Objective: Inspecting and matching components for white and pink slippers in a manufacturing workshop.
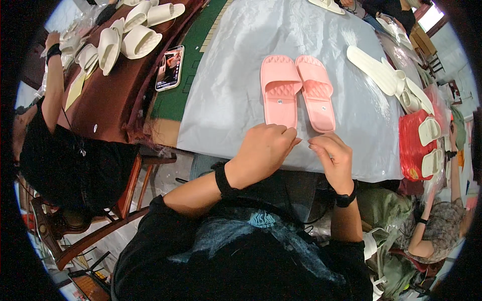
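Two pink slippers, a left one (281, 108) and a right one (320, 110), lie side by side on a grey-white plastic sheet, heels toward me. Each has a small white round sticker on its insole. My left hand (263, 153) is closed, knuckles up, and overlaps the heel of the left slipper; whether it touches it I cannot tell. Just below the right slipper's heel, my right hand (332, 155) is closed with thumb and fingers bent toward the left hand. A narrow gap separates the two hands. Anything between their fingertips is too small or hidden to make out.
A phone (169, 68) with a lit screen rests on a green mat to the left. Cream slippers (142, 42) are piled on the brown-covered table beyond it. White slippers (374, 70) and a red plastic package (414, 145) lie right. Other people sit at both sides.
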### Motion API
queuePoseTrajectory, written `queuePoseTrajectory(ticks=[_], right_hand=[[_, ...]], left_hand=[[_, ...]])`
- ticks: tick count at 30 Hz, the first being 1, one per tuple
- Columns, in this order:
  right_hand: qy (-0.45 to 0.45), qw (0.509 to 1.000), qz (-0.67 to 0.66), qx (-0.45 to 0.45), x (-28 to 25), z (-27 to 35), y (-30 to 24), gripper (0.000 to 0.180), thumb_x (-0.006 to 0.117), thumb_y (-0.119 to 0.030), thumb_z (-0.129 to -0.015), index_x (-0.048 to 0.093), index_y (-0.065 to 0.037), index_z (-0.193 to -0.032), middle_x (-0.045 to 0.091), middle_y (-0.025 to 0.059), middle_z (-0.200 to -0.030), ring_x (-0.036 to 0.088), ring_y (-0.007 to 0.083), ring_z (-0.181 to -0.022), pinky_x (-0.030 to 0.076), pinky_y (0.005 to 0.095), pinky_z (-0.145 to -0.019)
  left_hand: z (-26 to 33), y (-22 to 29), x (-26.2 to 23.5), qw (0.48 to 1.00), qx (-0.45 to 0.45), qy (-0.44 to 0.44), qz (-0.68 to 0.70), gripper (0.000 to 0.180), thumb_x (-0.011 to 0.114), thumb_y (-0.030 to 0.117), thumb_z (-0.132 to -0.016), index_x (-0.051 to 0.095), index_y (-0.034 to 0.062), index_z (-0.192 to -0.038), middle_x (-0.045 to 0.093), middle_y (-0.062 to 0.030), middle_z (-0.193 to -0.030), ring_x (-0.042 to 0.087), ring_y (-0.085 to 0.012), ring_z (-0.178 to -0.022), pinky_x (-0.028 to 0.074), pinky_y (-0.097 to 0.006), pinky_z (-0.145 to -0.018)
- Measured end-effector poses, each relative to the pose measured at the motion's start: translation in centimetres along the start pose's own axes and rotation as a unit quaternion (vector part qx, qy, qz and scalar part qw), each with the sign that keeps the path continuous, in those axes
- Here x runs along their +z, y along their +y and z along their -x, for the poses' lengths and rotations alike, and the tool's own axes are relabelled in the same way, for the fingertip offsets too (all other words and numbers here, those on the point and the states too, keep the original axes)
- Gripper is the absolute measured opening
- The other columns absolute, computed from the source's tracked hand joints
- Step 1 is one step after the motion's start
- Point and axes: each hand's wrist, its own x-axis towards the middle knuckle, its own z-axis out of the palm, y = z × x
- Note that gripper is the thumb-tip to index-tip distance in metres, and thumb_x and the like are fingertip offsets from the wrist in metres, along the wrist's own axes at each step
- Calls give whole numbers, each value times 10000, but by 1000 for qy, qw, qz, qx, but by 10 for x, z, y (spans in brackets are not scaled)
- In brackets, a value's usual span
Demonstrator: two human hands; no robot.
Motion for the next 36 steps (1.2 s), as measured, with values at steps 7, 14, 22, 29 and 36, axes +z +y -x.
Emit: queuePoseTrajectory(ticks=[7, 14, 22, 29, 36], right_hand=[[-29, 996, -39, 72, 1, 8, 7, 88, 673, -32, -855, 684, -8, -939, 675, 114, -853, 646, 233, -771, 499, 306, -681], [-43, 987, -73, 140, 9, 20, -1, 112, 663, -60, -876, 680, 4, -967, 695, 123, -884, 664, 222, -779, 510, 296, -705], [-49, 993, -50, 97, -6, -34, 25, 112, 630, -55, -877, 667, 21, -950, 682, 128, -823, 657, 194, -715, 500, 291, -658], [-128, 988, 37, 82, -12, -104, 63, 116, 619, -101, -882, 638, 13, -895, 658, 154, -764, 639, 253, -661, 484, 333, -629], [-174, 983, 57, -7, -4, -116, 75, 94, 610, -83, -860, 621, 8, -882, 634, 181, -821, 605, 358, -763, 480, 400, -697]], left_hand=[[1, -2, 7, 999, -27, -36, -8, 179, 655, 227, -867, 591, 69, -813, 619, -116, -707, 624, -341, -659, 491, -443, -574], [7, -8, 12, 1000, -21, -10, 12, 186, 661, 221, -860, 586, 68, -786, 613, -123, -697, 620, -350, -643, 486, -453, -563], [-31, -33, 0, 999, -22, -35, -12, 193, 635, 246, -886, 658, 61, -934, 667, -160, -784, 647, -365, -722, 493, -480, -612], [-105, -118, -37, 988, -145, 4, -59, 307, 642, 306, -875, 679, 40, -1025, 695, -175, -862, 663, -378, -827, 518, -475, -704], [-146, -163, -10, 954, -255, -113, -115, 485, 601, 493, -877, 712, 35, -763, 699, -121, -695, 689, -286, -682, 529, -407, -672]])
